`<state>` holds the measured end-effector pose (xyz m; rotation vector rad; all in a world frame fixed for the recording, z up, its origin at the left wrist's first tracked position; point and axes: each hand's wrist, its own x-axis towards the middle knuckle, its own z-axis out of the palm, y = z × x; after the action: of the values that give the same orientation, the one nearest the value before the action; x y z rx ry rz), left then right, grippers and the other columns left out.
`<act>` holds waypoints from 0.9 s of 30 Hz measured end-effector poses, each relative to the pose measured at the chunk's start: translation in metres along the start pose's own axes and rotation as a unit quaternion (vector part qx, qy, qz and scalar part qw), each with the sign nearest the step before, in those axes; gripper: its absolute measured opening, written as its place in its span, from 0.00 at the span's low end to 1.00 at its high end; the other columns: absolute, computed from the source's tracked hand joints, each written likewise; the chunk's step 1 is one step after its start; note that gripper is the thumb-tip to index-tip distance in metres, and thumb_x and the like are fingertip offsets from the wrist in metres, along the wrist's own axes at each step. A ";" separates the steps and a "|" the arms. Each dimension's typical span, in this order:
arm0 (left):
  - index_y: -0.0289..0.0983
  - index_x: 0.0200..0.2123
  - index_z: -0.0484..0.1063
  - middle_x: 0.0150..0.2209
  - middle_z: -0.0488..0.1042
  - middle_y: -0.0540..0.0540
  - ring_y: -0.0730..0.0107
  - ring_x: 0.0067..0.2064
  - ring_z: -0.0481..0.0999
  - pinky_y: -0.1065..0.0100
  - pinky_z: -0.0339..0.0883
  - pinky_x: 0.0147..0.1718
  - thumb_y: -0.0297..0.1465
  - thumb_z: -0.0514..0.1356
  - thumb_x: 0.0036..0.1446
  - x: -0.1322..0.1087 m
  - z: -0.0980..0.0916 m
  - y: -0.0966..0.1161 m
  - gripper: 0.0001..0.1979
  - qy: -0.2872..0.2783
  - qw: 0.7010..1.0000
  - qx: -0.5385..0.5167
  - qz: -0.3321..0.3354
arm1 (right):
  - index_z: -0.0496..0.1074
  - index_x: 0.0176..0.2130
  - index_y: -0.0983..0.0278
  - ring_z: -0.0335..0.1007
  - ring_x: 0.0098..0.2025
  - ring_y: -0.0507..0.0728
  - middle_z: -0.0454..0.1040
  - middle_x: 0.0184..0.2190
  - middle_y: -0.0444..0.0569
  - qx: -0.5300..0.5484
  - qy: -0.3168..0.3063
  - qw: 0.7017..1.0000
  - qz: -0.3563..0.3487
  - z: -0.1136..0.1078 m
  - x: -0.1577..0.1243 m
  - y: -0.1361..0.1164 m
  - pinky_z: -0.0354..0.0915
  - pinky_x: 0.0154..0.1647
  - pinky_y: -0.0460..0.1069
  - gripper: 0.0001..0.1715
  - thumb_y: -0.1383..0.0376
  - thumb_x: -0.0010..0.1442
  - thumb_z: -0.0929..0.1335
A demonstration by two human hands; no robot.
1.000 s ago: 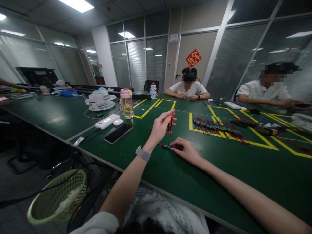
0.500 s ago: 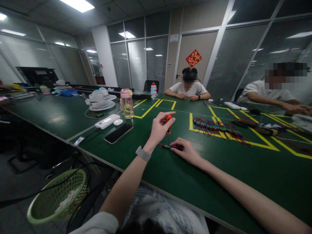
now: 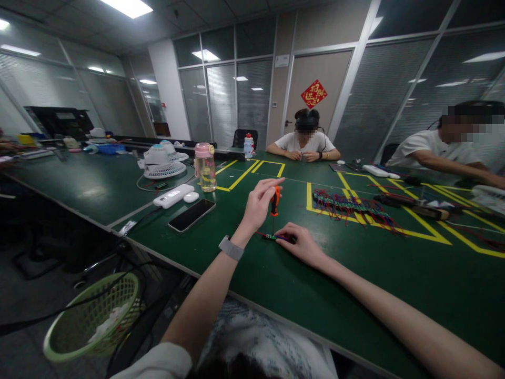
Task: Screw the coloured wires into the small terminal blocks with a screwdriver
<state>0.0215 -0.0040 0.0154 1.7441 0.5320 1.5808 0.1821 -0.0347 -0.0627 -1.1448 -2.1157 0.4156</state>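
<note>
My left hand (image 3: pixel 257 204), with a grey band on its wrist, has its fingers closed on the orange and black handle of a screwdriver (image 3: pixel 275 204). The screwdriver stands nearly upright, its thin shaft reaching down to a small green circuit board (image 3: pixel 270 237) on the table. From the right, my right hand (image 3: pixel 303 244) rests on the table and pinches the board's end and its wires. Those fingers partly hide the wires. Where exactly the tip touches the board is too small to make out.
Wired circuit boards (image 3: pixel 351 205) lie in a row inside yellow tape to the right. At left are a phone (image 3: pixel 192 216), a white power bank (image 3: pixel 173 196), a pink-lidded bottle (image 3: pixel 205 167) and a fan (image 3: pixel 163 163). Two people sit across the green table (image 3: pixel 315 295).
My left fingers have shifted around the screwdriver handle, the thumb moving back so more of the handle shows. My right hand and the board stay put. The person at right has leaned further right.
</note>
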 end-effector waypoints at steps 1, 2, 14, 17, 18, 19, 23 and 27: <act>0.39 0.48 0.72 0.46 0.71 0.43 0.69 0.42 0.74 0.67 0.70 0.39 0.34 0.52 0.61 0.000 0.001 -0.001 0.15 -0.014 0.999 -0.029 -0.014 | 0.76 0.36 0.64 0.66 0.30 0.52 0.70 0.30 0.47 0.000 0.000 1.000 0.000 0.000 0.000 0.000 0.62 0.32 0.47 0.08 0.65 0.56 0.67; 0.39 0.49 0.71 0.44 0.72 0.43 0.69 0.40 0.75 0.66 0.71 0.38 0.34 0.53 0.60 0.000 0.001 -0.002 0.16 -0.021 0.999 -0.044 -0.025 | 0.76 0.36 0.64 0.66 0.30 0.52 0.70 0.30 0.47 0.000 -0.001 1.000 0.000 0.000 0.000 0.000 0.62 0.32 0.47 0.09 0.65 0.57 0.67; 0.38 0.49 0.71 0.42 0.73 0.44 0.71 0.37 0.74 0.69 0.71 0.34 0.34 0.57 0.58 -0.001 0.003 -0.001 0.16 -0.025 0.999 -0.033 -0.029 | 0.76 0.36 0.65 0.65 0.30 0.52 0.70 0.29 0.47 -0.001 0.000 1.000 -0.004 0.000 0.000 0.001 0.62 0.32 0.47 0.08 0.65 0.57 0.68; 0.37 0.41 0.76 0.39 0.72 0.45 0.73 0.37 0.73 0.72 0.69 0.36 0.34 0.62 0.52 -0.001 0.001 -0.002 0.13 0.023 0.999 0.045 0.005 | 0.77 0.36 0.64 0.65 0.29 0.52 0.69 0.29 0.47 0.001 -0.001 1.000 0.001 0.001 0.001 0.001 0.61 0.31 0.47 0.08 0.65 0.56 0.68; 0.37 0.39 0.76 0.41 0.71 0.45 0.72 0.39 0.73 0.72 0.68 0.37 0.34 0.62 0.52 -0.001 0.001 -0.002 0.11 0.031 0.998 0.058 0.014 | 0.77 0.36 0.64 0.65 0.29 0.52 0.69 0.29 0.47 0.002 -0.001 1.000 0.002 0.001 0.001 0.001 0.61 0.31 0.47 0.08 0.66 0.56 0.68; 0.37 0.39 0.77 0.43 0.71 0.44 0.71 0.41 0.73 0.72 0.68 0.38 0.34 0.61 0.54 0.000 0.000 -0.001 0.11 0.030 0.998 0.053 0.017 | 0.77 0.36 0.64 0.65 0.30 0.52 0.69 0.29 0.47 0.003 -0.001 1.000 0.002 0.001 0.001 0.001 0.62 0.31 0.47 0.08 0.66 0.56 0.68; 0.37 0.48 0.72 0.46 0.72 0.42 0.67 0.42 0.75 0.67 0.71 0.37 0.35 0.53 0.60 0.000 0.000 -0.002 0.16 -0.025 0.997 -0.063 -0.028 | 0.76 0.36 0.64 0.66 0.31 0.52 0.70 0.30 0.47 0.002 -0.002 1.000 0.000 0.001 0.000 0.001 0.62 0.32 0.47 0.08 0.67 0.55 0.68; 0.38 0.46 0.73 0.40 0.73 0.44 0.71 0.37 0.74 0.70 0.70 0.36 0.34 0.61 0.53 -0.001 0.002 -0.002 0.16 -0.008 1.000 -0.005 -0.019 | 0.76 0.36 0.64 0.66 0.31 0.52 0.70 0.30 0.48 0.001 0.000 1.000 -0.008 0.002 0.000 0.003 0.63 0.33 0.47 0.08 0.68 0.54 0.67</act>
<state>0.0239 -0.0039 0.0129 1.7282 0.5462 1.5383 0.1823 -0.0331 -0.0656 -1.1264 -2.1234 0.4096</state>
